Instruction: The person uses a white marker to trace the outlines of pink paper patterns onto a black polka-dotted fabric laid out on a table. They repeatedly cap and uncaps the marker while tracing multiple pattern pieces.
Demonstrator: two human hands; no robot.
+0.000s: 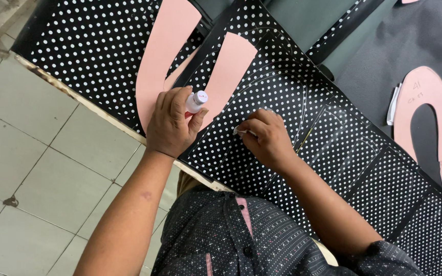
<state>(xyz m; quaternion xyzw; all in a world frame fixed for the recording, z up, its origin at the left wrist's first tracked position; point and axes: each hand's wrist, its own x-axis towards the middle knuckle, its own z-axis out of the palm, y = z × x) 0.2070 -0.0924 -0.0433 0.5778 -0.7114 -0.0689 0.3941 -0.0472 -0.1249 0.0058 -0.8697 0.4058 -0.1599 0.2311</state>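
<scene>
dark shirt nearest; i log left hand (172,122) gripping small bottle (196,101), right hand (267,138) pinching white scrap (239,131) on dotted fabric (333,148), outlines traced, uncut.

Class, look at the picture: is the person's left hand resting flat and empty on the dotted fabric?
No. The left hand grips a small white bottle above the dotted fabric.

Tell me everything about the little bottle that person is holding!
The little bottle is small and looks like clear or whitish plastic, with a round white cap facing up toward the camera and a hint of pink just below it. Only its top shows; the rest is hidden inside the left hand, whose fingers and thumb wrap around it. It is held roughly upright, above the black cloth with white dots, right beside a pink paper shape.
</scene>
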